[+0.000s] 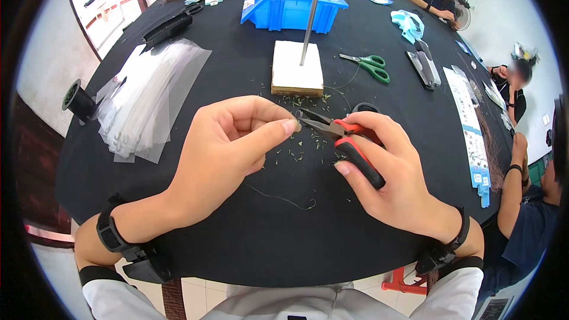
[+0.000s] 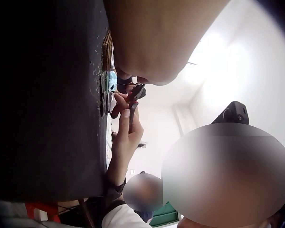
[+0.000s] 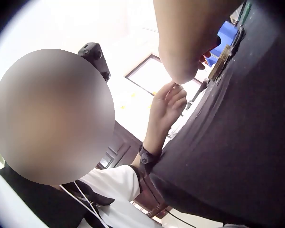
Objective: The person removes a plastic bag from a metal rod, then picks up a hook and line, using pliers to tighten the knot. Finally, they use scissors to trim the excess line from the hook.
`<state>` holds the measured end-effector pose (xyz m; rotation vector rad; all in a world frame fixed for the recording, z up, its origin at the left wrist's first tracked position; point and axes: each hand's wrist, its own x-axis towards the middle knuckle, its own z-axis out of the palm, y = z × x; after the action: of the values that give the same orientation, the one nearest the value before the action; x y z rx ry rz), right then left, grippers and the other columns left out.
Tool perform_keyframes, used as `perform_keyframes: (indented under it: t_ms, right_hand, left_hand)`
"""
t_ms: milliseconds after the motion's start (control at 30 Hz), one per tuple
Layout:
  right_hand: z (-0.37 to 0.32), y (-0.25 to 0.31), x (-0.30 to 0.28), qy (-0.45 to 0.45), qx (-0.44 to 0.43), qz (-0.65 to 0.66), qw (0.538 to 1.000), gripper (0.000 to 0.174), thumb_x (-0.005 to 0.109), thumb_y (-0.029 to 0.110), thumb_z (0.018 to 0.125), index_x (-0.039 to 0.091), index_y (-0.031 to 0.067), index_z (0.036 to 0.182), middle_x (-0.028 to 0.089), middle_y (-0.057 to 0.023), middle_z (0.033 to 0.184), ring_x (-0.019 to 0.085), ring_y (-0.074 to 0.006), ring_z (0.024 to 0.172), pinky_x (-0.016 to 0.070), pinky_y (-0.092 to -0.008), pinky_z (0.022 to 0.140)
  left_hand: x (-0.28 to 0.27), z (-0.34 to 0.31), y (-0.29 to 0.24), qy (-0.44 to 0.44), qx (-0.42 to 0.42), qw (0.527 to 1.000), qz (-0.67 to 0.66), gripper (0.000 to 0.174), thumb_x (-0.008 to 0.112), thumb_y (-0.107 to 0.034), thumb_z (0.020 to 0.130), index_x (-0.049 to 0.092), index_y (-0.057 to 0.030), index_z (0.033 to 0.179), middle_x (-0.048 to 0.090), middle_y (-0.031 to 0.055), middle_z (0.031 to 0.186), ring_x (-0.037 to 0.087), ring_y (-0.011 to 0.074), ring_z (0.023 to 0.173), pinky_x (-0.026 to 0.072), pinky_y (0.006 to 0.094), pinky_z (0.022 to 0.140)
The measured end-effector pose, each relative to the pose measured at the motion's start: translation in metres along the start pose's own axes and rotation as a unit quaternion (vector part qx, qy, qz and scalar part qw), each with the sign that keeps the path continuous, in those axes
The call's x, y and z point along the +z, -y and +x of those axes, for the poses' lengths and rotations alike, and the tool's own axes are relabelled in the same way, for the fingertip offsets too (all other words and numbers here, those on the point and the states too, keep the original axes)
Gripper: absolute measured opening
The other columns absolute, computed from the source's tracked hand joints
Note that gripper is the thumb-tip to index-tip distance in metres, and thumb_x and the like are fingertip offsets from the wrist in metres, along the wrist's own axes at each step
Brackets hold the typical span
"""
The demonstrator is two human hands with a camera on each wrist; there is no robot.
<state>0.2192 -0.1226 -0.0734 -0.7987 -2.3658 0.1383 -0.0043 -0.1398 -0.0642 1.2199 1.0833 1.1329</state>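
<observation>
My right hand (image 1: 394, 172) grips pliers (image 1: 355, 151) with red and black handles. Their pointed jaws stand slightly apart, with the tips right at the fingertips of my left hand (image 1: 228, 142). That hand pinches a tiny dark wire-like loop (image 1: 299, 115) between thumb and index finger; I cannot tell exactly what it is. Below, a thin dark line (image 1: 281, 197) with a curled end lies on the black cloth. In the left wrist view the pliers (image 2: 133, 105) show in the right hand, while the left wrist's own fingers are mostly hidden.
A white-topped block (image 1: 296, 66) with a metal rod stands ahead, small green clippings around it. Green-handled scissors (image 1: 372, 68), a stapler (image 1: 424, 65) and a blue bin (image 1: 290, 12) lie beyond. Clear plastic sleeves (image 1: 148, 101) and a spool (image 1: 79, 102) are at left. Other people sit at right.
</observation>
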Motion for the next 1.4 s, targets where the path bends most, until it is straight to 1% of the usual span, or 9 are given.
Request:
perform_keyframes:
  t_ms: [100, 300, 600, 800, 1000, 1100, 1200, 1300, 1400]
  right_hand:
    - [0.0001, -0.0008, 0.0012, -0.001, 0.003, 0.008, 1.0, 0.027, 0.072, 0.01, 0.073, 0.061, -0.0038, 0.093, 0.054, -0.0169, 0.107, 0.055, -0.0303, 0.093, 0.0428, -0.0386, 0.08]
    - [0.0014, -0.001, 0.0003, -0.006, -0.019, -0.013, 1.0, 0.026, 0.073, 0.009, 0.072, 0.061, -0.0045, 0.091, 0.054, -0.0157, 0.101, 0.056, -0.0286, 0.085, 0.046, -0.0351, 0.072]
    - [0.0026, 0.0005, -0.0024, -0.014, -0.04, -0.007, 0.999, 0.021, 0.074, 0.007, 0.071, 0.06, -0.0025, 0.084, 0.054, -0.0134, 0.091, 0.056, -0.0246, 0.077, 0.0466, -0.0326, 0.063]
    - [0.0003, -0.001, 0.0018, -0.034, -0.023, 0.026, 0.999, 0.017, 0.071, 0.005, 0.074, 0.059, -0.0028, 0.083, 0.055, -0.0118, 0.086, 0.057, -0.0231, 0.066, 0.0459, -0.0302, 0.055]
    - [0.0004, 0.0019, 0.0008, -0.01, 0.009, 0.063, 0.998, 0.015, 0.069, 0.005, 0.076, 0.06, -0.0032, 0.085, 0.056, -0.0119, 0.085, 0.057, -0.0233, 0.064, 0.0464, -0.0305, 0.055]
    - [0.0006, 0.0027, -0.0016, 0.01, 0.032, 0.093, 0.995, 0.016, 0.068, 0.006, 0.078, 0.061, -0.0034, 0.088, 0.057, -0.0131, 0.09, 0.059, -0.0243, 0.069, 0.0477, -0.0316, 0.06]
    - [0.0005, 0.0009, 0.0031, -0.02, 0.034, 0.085, 0.996, 0.018, 0.068, 0.008, 0.079, 0.062, -0.0035, 0.092, 0.058, -0.0146, 0.097, 0.06, -0.0256, 0.077, 0.0487, -0.0327, 0.066]
    - [-0.0005, 0.0001, 0.0035, -0.004, 0.041, 0.083, 0.996, 0.02, 0.068, 0.01, 0.08, 0.062, -0.004, 0.093, 0.057, -0.016, 0.101, 0.06, -0.0268, 0.083, 0.049, -0.0334, 0.07]
    - [-0.0001, 0.0015, 0.0032, 0.003, 0.038, 0.075, 0.996, 0.021, 0.068, 0.011, 0.08, 0.063, -0.0041, 0.093, 0.057, -0.0161, 0.101, 0.06, -0.027, 0.083, 0.0492, -0.0339, 0.07]
  left_hand:
    - [0.0003, -0.0005, -0.0002, 0.003, 0.007, 1.0, 0.005, 0.015, 0.062, -0.012, 0.086, 0.062, 0.0026, 0.089, 0.051, -0.001, 0.06, 0.037, 0.0029, 0.045, 0.0265, 0.019, 0.042]
    - [-0.001, -0.0005, 0.0016, 0.01, 0.015, 1.0, 0.015, 0.015, 0.062, -0.012, 0.086, 0.062, 0.0026, 0.089, 0.052, -0.001, 0.06, 0.037, 0.0028, 0.045, 0.0261, 0.0188, 0.042]
    - [0.0, -0.0007, -0.0006, -0.002, 0.003, 1.0, 0.025, 0.017, 0.061, -0.014, 0.087, 0.061, 0.0027, 0.089, 0.05, -0.0022, 0.059, 0.037, 0.0028, 0.045, 0.0268, 0.0192, 0.042]
    - [0.001, 0.0001, -0.0002, -0.001, 0.009, 1.0, 0.019, 0.017, 0.061, -0.014, 0.087, 0.062, 0.0025, 0.09, 0.048, -0.0031, 0.058, 0.036, 0.0025, 0.045, 0.0268, 0.019, 0.042]
    - [0.0012, -0.001, 0.0017, -0.017, 0.032, 0.998, 0.046, 0.017, 0.061, -0.014, 0.087, 0.062, 0.0024, 0.09, 0.049, -0.003, 0.059, 0.037, 0.002, 0.046, 0.0275, 0.0184, 0.042]
    - [0.0008, -0.0013, 0.0013, -0.02, 0.034, 0.998, 0.046, 0.017, 0.061, -0.014, 0.087, 0.062, 0.0025, 0.09, 0.05, -0.0029, 0.06, 0.037, 0.0018, 0.046, 0.0279, 0.0182, 0.042]
    - [0.0005, -0.0016, 0.0009, -0.023, 0.032, 0.998, 0.044, 0.017, 0.061, -0.014, 0.087, 0.062, 0.0027, 0.09, 0.05, -0.0029, 0.061, 0.037, 0.0017, 0.046, 0.0279, 0.0181, 0.042]
    - [0.0002, -0.0015, 0.0007, -0.025, 0.028, 0.998, 0.045, 0.017, 0.061, -0.013, 0.087, 0.062, 0.0029, 0.09, 0.049, -0.0029, 0.06, 0.037, 0.0018, 0.046, 0.0277, 0.0183, 0.042]
    - [0.0004, -0.0013, 0.001, -0.023, 0.024, 0.999, 0.036, 0.017, 0.061, -0.013, 0.087, 0.062, 0.0033, 0.091, 0.049, -0.0029, 0.06, 0.036, 0.0018, 0.046, 0.0276, 0.0184, 0.042]
